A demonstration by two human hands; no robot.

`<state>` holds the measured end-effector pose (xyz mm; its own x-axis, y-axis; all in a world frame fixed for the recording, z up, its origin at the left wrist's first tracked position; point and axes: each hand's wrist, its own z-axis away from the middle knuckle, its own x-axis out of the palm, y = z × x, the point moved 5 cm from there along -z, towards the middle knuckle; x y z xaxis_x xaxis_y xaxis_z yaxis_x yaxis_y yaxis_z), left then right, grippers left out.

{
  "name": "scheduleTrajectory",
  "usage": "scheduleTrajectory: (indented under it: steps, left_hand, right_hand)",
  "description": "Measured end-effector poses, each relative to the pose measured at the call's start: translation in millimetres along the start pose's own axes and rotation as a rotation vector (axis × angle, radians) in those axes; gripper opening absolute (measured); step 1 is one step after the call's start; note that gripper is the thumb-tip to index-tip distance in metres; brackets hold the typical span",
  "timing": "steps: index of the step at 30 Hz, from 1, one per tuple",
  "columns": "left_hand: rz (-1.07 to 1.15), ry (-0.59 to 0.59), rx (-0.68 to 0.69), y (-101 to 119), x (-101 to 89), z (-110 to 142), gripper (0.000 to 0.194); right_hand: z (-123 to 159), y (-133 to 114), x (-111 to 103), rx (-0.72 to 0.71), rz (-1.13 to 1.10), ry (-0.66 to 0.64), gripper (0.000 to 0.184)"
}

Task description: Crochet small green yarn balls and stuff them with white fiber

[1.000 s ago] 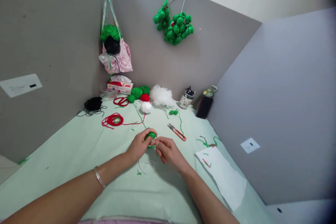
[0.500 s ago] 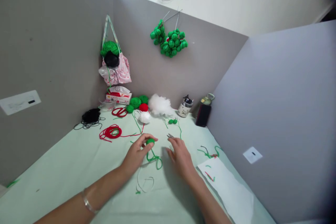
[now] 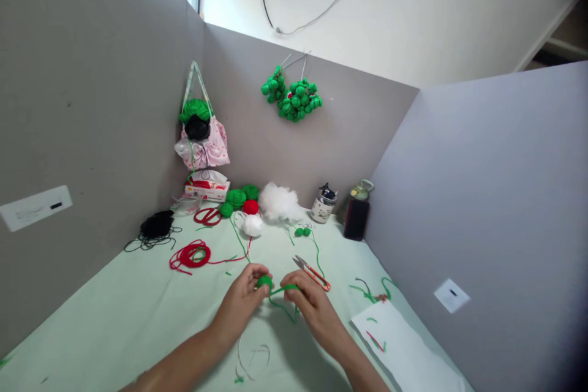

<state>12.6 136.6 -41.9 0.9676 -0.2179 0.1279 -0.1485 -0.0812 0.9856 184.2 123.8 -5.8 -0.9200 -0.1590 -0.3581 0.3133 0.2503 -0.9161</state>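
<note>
My left hand [image 3: 243, 301] pinches a small green ball [image 3: 264, 282] just above the pale green table [image 3: 138, 318]. A green cord [image 3: 285, 289] runs from the ball to my right hand [image 3: 309, 306], whose fingers are closed on it; a loop of the cord hangs below between the hands. Red-handled thread snips [image 3: 312, 274] lie on the table just beyond my right hand.
Red cord coil [image 3: 188, 254], black cord [image 3: 154, 228], red scissors [image 3: 206, 215], green and red balls [image 3: 241, 201], white stuffing [image 3: 280, 202], a jar [image 3: 321, 205] and a bottle [image 3: 356, 211] line the back. White paper [image 3: 404, 349] lies at right. Grey partitions enclose the table.
The camera has tilted up. My right hand, open on the table half a second ago, has closed on the green cord and pulled it taut from the ball.
</note>
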Motion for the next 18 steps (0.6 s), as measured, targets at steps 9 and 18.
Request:
scheduleTrajectory:
  steps: [9,18]
  left_hand:
    - [-0.042,-0.134,-0.052,-14.0,14.8,3.6,0.037]
    - [-0.215,-0.189,-0.059,-12.4,15.2,4.9,0.03]
  right_hand:
    - [4.3,0.3,-3.1,0.151,-0.229,0.157,0.029]
    - [3.0,14.8,13.8,0.225,-0.036,-0.117,0.032]
